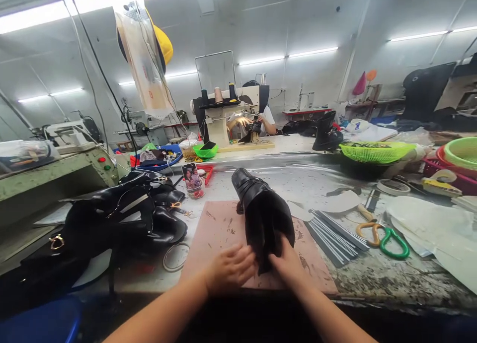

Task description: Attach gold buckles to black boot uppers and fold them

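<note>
A black leather boot [261, 204] with strap-like bands across it lies on a scuffed pink board [212, 234], its wide opening toward me. My right hand [288, 263] grips the near right edge of that opening, thumb on the inside and the other fingers mostly hidden. At the near left edge is my left hand [233, 271], its fingers slightly bent and somewhat apart, holding nothing that I can see. Whether its fingertips touch the leather, I cannot tell.
Black boots [156, 219] are heaped at left. Right of the board lie dark strips [335, 236], scissors [395, 243] and pale sheets [432, 224]. A phone [191, 176] leans beyond the board. Behind, a person's hands [244, 120] work at a sewing machine [216, 124].
</note>
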Tool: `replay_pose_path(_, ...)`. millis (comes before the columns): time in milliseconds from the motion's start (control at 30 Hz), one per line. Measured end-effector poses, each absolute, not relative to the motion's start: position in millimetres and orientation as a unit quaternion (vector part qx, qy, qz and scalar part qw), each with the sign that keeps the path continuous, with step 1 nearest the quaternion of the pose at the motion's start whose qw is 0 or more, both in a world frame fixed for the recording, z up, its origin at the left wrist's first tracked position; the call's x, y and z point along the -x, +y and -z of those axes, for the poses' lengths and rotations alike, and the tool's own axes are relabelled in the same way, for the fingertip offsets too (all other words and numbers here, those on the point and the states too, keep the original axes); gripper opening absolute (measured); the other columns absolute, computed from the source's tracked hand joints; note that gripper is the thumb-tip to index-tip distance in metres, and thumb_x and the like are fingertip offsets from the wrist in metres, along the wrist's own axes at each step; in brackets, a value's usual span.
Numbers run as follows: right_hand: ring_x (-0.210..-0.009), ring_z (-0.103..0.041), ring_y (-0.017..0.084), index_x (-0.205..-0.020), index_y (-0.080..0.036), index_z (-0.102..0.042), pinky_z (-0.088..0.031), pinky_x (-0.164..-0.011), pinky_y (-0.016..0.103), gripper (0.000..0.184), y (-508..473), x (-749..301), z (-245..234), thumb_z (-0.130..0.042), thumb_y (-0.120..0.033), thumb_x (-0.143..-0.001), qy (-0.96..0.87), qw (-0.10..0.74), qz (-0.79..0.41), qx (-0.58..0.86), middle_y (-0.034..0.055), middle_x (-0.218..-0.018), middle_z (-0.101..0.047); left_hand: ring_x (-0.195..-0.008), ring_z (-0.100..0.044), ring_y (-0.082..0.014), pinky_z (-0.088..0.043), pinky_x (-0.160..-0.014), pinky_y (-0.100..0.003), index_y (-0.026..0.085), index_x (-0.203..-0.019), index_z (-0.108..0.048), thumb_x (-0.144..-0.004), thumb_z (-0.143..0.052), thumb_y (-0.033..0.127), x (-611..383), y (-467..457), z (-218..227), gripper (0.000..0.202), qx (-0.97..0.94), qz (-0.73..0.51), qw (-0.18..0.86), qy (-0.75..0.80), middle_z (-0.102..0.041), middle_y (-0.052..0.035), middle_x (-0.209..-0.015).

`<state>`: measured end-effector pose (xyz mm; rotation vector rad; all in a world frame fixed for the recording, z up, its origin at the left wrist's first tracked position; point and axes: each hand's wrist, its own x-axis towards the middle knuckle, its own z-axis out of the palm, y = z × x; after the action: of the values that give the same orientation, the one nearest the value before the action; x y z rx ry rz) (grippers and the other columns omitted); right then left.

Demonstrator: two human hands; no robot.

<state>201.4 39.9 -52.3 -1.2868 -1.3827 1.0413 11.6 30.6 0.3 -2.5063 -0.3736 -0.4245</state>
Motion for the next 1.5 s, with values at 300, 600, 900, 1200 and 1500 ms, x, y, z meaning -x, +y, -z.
replay_pose_path(300,-0.107,-0.056,0.027,-0.110,-0.018,-0.049,-0.042,-0.094,0.041,0.048,40.1,-206.1,18.7,-0.048,-0.017,-0.063,-0.577,0.473,-0.406,0.528,0.0096,-0.109,-0.063,-0.094,-0.056,-0.0170,-0.034,-0.081,-0.031,0.018,-0.077,-0.061,-0.084,-0.044,0.011,-32.8,58.1,-17.2,0.020,0.912,0.168,0.337,-0.166,-0.067,0.0004,-0.082)
replay_pose_path(600,-0.089,-0.063,0.026,-0.100,-0.014,-0.057,-0.049,-0.078,0.035,0.028,16.7,-212.8,-10.0,-0.045,-0.021,-0.075,-0.661,0.389,-0.377,0.519,0.0112,-0.092,-0.068,-0.070,-0.055,-0.0157,-0.034,-0.072,-0.032,0.019,-0.069,-0.057,-0.075,-0.061,0.017,-18.6,10.1,29.3,0.008,0.921,0.144,0.158,-0.326,-0.062,0.0015,-0.063)
replay_pose_path(900,-0.080,-0.064,0.025,-0.081,-0.011,-0.064,-0.042,-0.067,0.028,0.018,-3.8,-216.9,13.6,-0.046,-0.008,-0.079,-0.747,0.085,-0.205,0.627,0.0141,-0.082,-0.068,-0.081,-0.057,-0.0246,-0.046,-0.071,-0.036,0.012,-0.082,-0.064,-0.071,-0.052,0.016,-67.2,-26.9,9.1,0.017,0.853,0.039,-0.102,-0.510,-0.064,-0.0118,-0.087)
replay_pose_path(1200,-0.081,-0.063,0.023,-0.082,-0.015,-0.065,-0.040,-0.065,0.026,0.016,12.5,-231.6,2.1,-0.052,-0.025,-0.084,-0.747,0.069,-0.204,0.630,0.0114,-0.086,-0.069,-0.082,-0.063,-0.0222,-0.049,-0.071,-0.029,0.014,-0.095,-0.063,-0.080,-0.052,0.036,-70.5,10.0,17.7,0.029,0.692,0.207,-0.325,-0.610,-0.068,-0.0084,-0.090)
replay_pose_path(1500,-0.093,-0.062,0.026,-0.102,-0.013,-0.064,-0.045,-0.073,0.031,0.024,25.3,-241.1,7.3,-0.052,-0.025,-0.084,-0.719,0.121,-0.251,0.636,0.0132,-0.096,-0.069,-0.086,-0.065,-0.0248,-0.050,-0.074,-0.033,0.013,-0.093,-0.066,-0.076,-0.059,0.019,-58.0,19.8,11.3,0.020,0.682,0.195,-0.299,-0.639,-0.070,-0.0105,-0.091)
